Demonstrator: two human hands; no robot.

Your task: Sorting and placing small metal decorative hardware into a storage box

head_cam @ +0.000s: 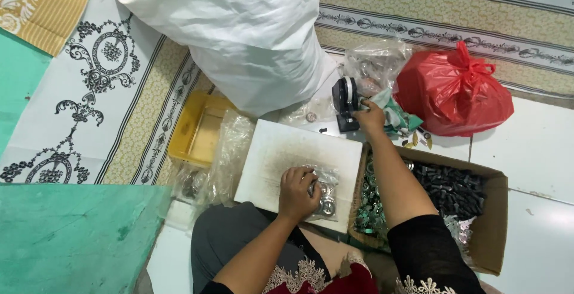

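Silver metal rings [324, 193] lie in a small clear bag on the white board [287, 150] across the person's lap, and the left hand [297, 193] is curled over them, fingers bent down into the pile as if picking some out. The right hand [369, 116] reaches forward to the black press [345, 103] standing just past the board; its fingers close on the tool's front, though what they pinch there is too small to tell. The cardboard box [493, 210] at the right holds a heap of dark pieces on one side and shiny parts on the other. Judging by the rings left in the bag and the full box, the work looks mid-run, with plenty left to feed through.
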